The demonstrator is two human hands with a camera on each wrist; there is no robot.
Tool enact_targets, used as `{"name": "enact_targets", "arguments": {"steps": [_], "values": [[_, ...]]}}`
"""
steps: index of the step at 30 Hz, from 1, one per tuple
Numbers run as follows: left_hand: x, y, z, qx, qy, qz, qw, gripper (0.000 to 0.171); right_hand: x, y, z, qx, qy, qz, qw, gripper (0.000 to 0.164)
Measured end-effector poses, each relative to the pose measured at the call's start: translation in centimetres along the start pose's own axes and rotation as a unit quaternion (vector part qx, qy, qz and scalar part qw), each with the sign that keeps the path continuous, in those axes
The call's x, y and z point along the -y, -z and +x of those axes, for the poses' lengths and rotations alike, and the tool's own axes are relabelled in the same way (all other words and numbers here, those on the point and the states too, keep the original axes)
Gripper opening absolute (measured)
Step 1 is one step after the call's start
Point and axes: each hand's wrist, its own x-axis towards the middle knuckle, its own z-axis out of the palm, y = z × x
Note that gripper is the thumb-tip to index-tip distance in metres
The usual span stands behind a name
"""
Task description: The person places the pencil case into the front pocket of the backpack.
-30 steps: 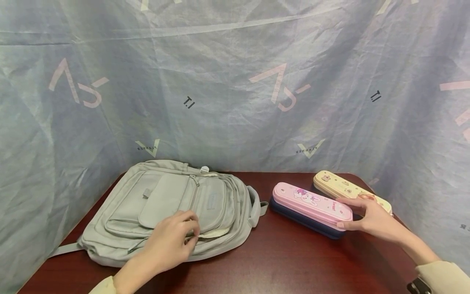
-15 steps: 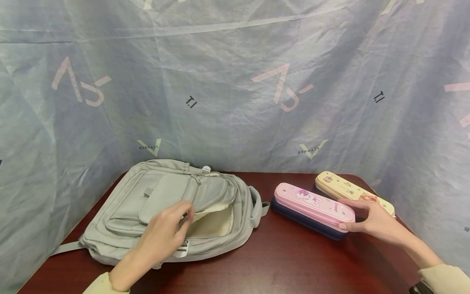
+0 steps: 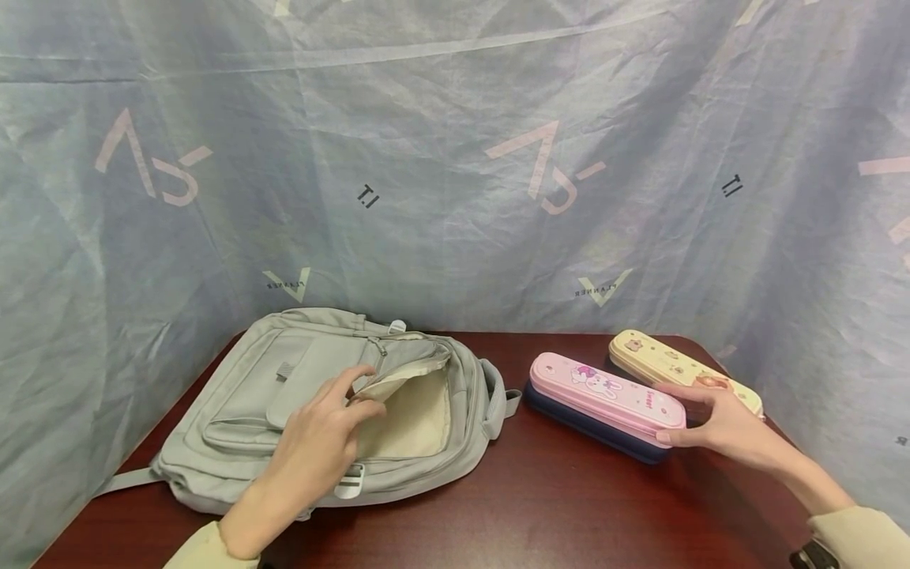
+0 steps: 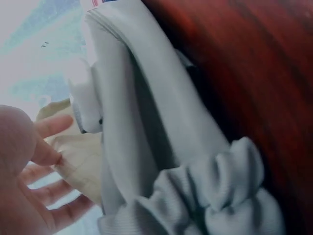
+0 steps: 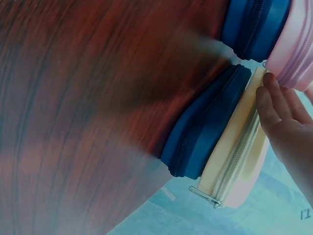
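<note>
A grey-green backpack (image 3: 249, 403) lies on the left of the table. My left hand (image 3: 316, 435) pinches the edge of its front pocket flap (image 3: 405, 377) between thumb and fingers and holds it raised, so the cream lining (image 3: 412, 419) shows. In the left wrist view, the fingers (image 4: 63, 188) spread beside the cream cloth. On the right, my right hand (image 3: 732, 431) grips the near end of a pink pencil case (image 3: 604, 391) with a rabbit print, thumb on the near side. This case sits on a navy pencil case (image 3: 597, 427).
Behind the right hand, a yellow pencil case (image 3: 675, 367) rests on another navy case (image 5: 210, 122); both have zippers. A grey printed cloth (image 3: 455, 174) hangs around the dark red table (image 3: 483, 514). A white strap buckle (image 3: 350, 480) lies at the backpack's near edge.
My left hand has pulled the pocket flap up and back, opening the pocket wide and exposing its cream lining and a white buckle. The right hand has stayed on the pink pencil case.
</note>
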Motion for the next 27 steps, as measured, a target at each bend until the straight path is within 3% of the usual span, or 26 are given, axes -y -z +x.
{"name": "enact_targets", "arguments": {"steps": [6, 9, 15, 20, 23, 27], "values": [[-0.4, 0.3, 0.2, 0.089, 0.035, 0.05, 0.9942, 0.045, -0.4, 0.0, 0.2, -0.002, 0.017, 0.016, 1.0, 0.071], [-0.6, 0.3, 0.3, 0.126, 0.034, 0.066, 0.9893, 0.039, -0.6, 0.0, 0.3, -0.002, 0.033, 0.026, 0.999, 0.07], [-0.5, 0.4, 0.4, 0.123, -0.002, 0.077, 0.9895, 0.051, -1.0, -0.1, 0.4, -0.005, 0.057, 0.039, 0.998, 0.07], [-0.4, 0.4, 0.7, 0.122, -0.003, 0.068, 0.9901, 0.059, -1.4, -0.3, 0.3, 0.021, 0.052, 0.124, 0.991, 0.072], [-0.6, 0.2, 1.0, 0.145, 0.003, 0.074, 0.9866, 0.06, -1.5, -0.4, 0.2, 0.036, 0.038, 0.17, 0.984, 0.074], [-0.9, 0.0, 1.4, 0.177, 0.012, 0.073, 0.9814, 0.058, -1.3, -0.5, 0.2, 0.033, 0.026, 0.161, 0.986, 0.076]]}}
